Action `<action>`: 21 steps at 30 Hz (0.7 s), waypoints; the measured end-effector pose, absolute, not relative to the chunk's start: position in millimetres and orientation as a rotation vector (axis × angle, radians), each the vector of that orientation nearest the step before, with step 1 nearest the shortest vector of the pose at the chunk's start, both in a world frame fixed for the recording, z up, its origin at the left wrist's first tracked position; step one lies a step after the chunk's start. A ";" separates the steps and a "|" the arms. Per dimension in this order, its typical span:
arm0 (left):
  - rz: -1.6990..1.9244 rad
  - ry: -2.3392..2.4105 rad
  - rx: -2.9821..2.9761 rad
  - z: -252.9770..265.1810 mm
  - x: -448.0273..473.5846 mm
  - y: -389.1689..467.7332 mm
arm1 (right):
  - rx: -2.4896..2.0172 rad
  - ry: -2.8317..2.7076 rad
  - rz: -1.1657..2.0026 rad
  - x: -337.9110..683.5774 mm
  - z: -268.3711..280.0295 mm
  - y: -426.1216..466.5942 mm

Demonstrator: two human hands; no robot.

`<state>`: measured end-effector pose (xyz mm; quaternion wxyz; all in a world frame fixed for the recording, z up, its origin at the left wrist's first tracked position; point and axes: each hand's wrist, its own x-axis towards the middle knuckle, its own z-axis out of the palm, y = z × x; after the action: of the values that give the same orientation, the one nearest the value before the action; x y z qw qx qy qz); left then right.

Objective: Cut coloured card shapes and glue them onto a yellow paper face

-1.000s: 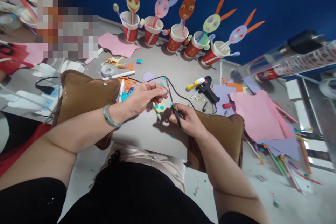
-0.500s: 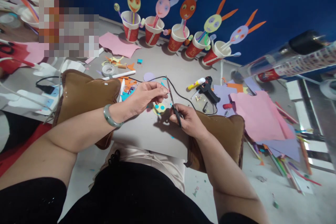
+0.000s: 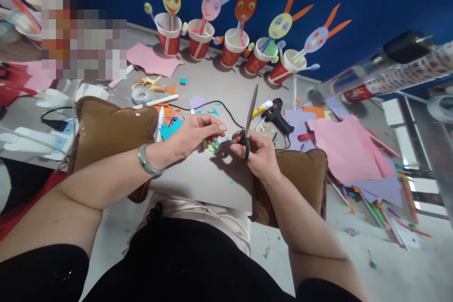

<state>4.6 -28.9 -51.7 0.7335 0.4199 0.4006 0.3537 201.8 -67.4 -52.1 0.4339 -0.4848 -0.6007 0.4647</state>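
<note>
My right hand (image 3: 260, 151) is closed round the black handles of a pair of scissors (image 3: 252, 106), whose blades point up and away, clear of my other hand. Thumb and fingertips of my left hand (image 3: 203, 134) are pinched together; a tiny pinkish bit seems to show at the tips, too small to name. Below the hands on the table lies a yellow paper disc (image 3: 211, 147) with blue spots, partly covered by my left fingers. Blue paper scraps (image 3: 171, 128) lie left of that hand, beside a light purple paper disc (image 3: 197, 102).
Several red paper cups (image 3: 201, 45) with paper rabbit heads line the back. A black glue gun (image 3: 279, 115) lies right of centre, its cable crossing the table. Brown cushions (image 3: 115, 127) flank my arms. Pink paper sheets (image 3: 348, 151) lie at right; a tape roll (image 3: 140, 95) at left.
My right hand has drawn the scissors to the right, away from my left fingertips, and the blades now tilt right. My left hand keeps its pinch. The whole view has shifted slightly.
</note>
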 end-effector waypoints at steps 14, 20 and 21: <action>0.777 0.911 1.296 -56.7 10.3 -38.3 | -1.255 -1.456 1.098 200.5 -58.3 -66.6; 0.733 0.918 1.268 -52.5 10.3 -38.3 | -1.234 -1.450 1.155 201.1 -53.2 -66.1; 0.726 0.929 1.268 -51.6 9.9 -37.9 | -1.246 -1.460 1.163 200.8 -52.6 -66.3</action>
<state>9.9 -37.9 -51.6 0.6483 0.5576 0.4085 0.3193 200.8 -66.3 -52.6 0.4338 -0.5002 -0.5862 0.4669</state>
